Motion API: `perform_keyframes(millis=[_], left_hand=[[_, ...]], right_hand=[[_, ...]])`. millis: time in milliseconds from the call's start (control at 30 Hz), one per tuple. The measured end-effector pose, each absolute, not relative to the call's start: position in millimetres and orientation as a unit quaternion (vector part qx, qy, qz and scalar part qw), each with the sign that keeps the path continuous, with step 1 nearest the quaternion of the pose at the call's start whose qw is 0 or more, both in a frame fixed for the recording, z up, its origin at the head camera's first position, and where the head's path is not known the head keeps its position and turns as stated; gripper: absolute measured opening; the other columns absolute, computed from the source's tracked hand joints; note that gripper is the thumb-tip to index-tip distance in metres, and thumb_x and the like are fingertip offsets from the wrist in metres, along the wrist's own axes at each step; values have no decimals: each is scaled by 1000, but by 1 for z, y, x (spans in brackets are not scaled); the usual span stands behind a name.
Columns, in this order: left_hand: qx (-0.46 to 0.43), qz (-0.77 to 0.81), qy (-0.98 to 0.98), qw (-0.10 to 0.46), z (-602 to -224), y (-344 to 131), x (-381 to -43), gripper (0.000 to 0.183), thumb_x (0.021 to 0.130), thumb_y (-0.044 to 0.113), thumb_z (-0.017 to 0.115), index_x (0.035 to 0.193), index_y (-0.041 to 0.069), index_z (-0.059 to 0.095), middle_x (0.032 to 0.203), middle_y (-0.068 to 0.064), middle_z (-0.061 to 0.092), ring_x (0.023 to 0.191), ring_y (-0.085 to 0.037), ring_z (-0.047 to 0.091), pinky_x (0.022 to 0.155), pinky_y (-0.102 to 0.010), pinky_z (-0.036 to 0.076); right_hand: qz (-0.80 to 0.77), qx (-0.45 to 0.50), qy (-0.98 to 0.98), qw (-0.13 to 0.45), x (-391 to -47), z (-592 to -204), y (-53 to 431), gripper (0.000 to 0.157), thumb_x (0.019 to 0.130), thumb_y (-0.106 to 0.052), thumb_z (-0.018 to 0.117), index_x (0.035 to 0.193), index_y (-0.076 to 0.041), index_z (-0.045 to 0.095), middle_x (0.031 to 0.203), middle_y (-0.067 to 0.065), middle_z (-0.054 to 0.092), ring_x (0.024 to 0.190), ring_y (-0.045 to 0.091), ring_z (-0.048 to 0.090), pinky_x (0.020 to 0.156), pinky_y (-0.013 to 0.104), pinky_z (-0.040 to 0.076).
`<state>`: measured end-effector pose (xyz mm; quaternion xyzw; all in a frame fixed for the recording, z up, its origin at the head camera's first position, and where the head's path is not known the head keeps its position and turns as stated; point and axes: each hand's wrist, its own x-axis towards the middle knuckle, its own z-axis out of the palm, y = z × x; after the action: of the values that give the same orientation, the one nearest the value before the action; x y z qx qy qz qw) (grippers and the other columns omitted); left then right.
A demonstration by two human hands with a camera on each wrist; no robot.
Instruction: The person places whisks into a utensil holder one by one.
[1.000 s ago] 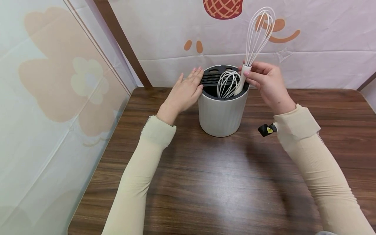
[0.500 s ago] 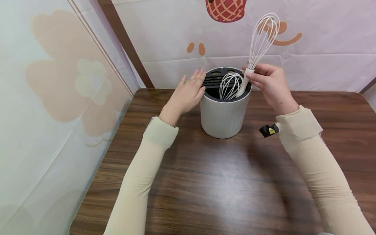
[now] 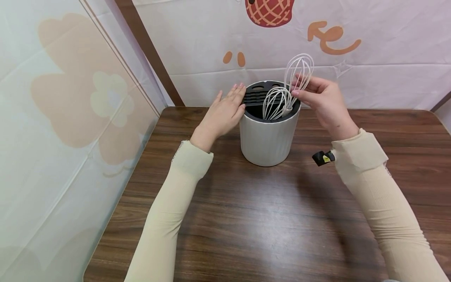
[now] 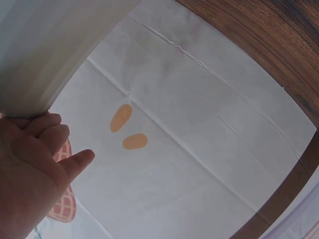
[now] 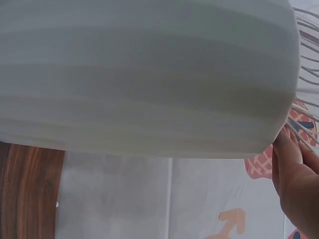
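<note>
A white ribbed utensil holder (image 3: 266, 143) with a black slotted insert (image 3: 258, 96) stands on the table. Two white wire whisks are in its front opening, heads up. The shorter whisk (image 3: 274, 102) leans left; the taller whisk (image 3: 299, 68) stands to its right, its handle mostly hidden inside. My right hand (image 3: 322, 102) is at the holder's right rim, thumb and fingers loosely around the taller whisk's wires. In the right wrist view its fingers (image 5: 289, 154) sit beside the wires. My left hand (image 3: 225, 113) rests its extended fingers against the holder's left side.
The brown wood-grain table (image 3: 246, 219) reaches back to a printed cloth backdrop (image 3: 204, 43). Another cloth (image 3: 70, 168) hangs along the table's left edge. A black strap with a yellow mark (image 3: 322, 158) sticks out from the right cuff.
The taller whisk has slid down into the holder, its handle sinking below the rim while my right hand stays about where it was. My left hand has kept its place on the holder.
</note>
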<state>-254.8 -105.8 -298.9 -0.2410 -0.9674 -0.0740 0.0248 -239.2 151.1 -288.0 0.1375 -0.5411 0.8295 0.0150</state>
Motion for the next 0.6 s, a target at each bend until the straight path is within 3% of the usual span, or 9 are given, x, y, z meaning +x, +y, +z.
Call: perform_keyframes(millis=[267,600], left_hand=[[-242,-73,-967,23,-300,-106,-255,55,103,36,16,153,13,9,157,2,5,142,-9,-1,115,-39,-2],[-246,-76,-966,30,-298,-105,-257,55,103,33,20,152,10,12,158,-1,9,143,-11,2,115,-42,1]], right_hand=[[863,133,-488,8,-236,-282,160,20,80,5,70,100,7,67,94,15,69,91,21,66,84,26,51],[891,137,-434,5,-235,-282,171,23,85,-1,68,103,12,66,96,21,67,89,27,67,83,32,52]])
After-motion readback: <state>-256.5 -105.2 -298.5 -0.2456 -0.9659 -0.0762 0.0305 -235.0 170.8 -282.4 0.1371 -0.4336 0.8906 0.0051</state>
